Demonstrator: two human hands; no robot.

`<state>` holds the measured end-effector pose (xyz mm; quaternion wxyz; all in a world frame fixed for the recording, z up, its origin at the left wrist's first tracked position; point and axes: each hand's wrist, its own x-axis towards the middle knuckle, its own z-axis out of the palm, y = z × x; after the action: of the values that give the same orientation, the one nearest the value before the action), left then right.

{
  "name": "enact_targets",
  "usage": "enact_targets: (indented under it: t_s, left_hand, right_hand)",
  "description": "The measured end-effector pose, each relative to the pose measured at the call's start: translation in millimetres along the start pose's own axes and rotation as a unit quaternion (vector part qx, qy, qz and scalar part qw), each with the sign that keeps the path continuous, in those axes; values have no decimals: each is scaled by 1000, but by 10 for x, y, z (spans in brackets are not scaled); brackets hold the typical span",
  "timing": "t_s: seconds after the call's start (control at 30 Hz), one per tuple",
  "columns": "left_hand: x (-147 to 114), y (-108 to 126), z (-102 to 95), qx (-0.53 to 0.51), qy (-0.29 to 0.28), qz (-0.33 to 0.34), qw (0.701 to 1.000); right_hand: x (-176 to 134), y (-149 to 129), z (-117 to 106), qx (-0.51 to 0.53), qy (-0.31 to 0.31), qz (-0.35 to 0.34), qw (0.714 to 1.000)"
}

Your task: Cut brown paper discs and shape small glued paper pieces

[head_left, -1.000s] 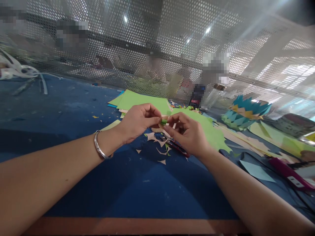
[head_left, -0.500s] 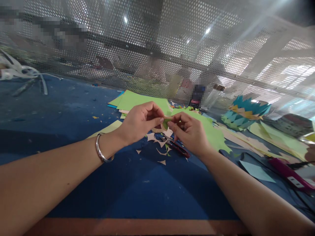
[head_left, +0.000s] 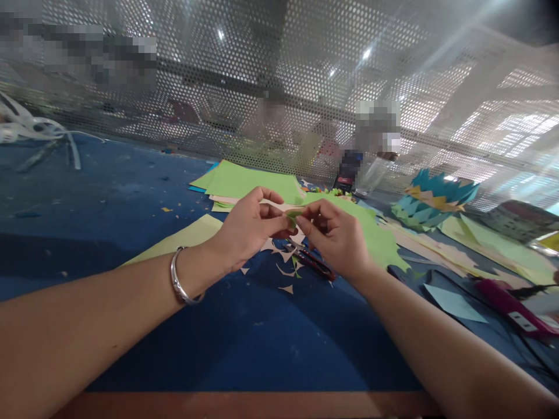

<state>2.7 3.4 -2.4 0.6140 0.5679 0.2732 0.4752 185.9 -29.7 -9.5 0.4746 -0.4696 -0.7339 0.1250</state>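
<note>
Between my fingertips is a small curled piece of green paper [head_left: 292, 216], held above the table. My left hand [head_left: 253, 227], with a silver bangle on its wrist, pinches the paper from the left. From the other side my right hand [head_left: 334, 233] grips it between thumb and fingers. Part of the piece is hidden by the fingers. Under my hands lie scissors with dark red handles [head_left: 318, 265], their blades partly covered, and several pale paper scraps [head_left: 286, 288].
Green paper sheets [head_left: 255, 179] are stacked behind my hands. A teal and yellow paper crown [head_left: 437, 198] stands at the right, beyond a light blue sheet [head_left: 456, 302] and a magenta power strip [head_left: 506, 308]. White strips [head_left: 48, 128] lie far left. A perforated metal screen [head_left: 196, 87] rises behind.
My left fingers have shifted on the paper, with the upper ones now more spread. The green piece has turned and shows a different side. My right hand has barely moved.
</note>
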Motion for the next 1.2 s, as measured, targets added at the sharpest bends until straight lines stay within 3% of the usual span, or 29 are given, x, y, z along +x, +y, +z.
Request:
enact_targets:
  t_s: [0.2,0.37,0.67,0.93,1.2]
  left_hand:
    - [36,-24,-57,65,18,27,997]
    - [84,-67,-140,163,-36,98,981]
    - [76,-57,-181,189,-116,132,966]
    - [97,-75,-212,151,-117,77,979]
    - [78,-14,-141,72,-68,-26,995]
  right_hand:
    - [-13,-38,-13,-17,4,-27,999]
    - [-14,-36,-34,-20,-1,-17,1000]
    - [43,-3,-37,-15,5,19,1000]
    - [44,30,-39,-1,-36,26,999]
    - [33,33,-38,-28,-36,-19,999]
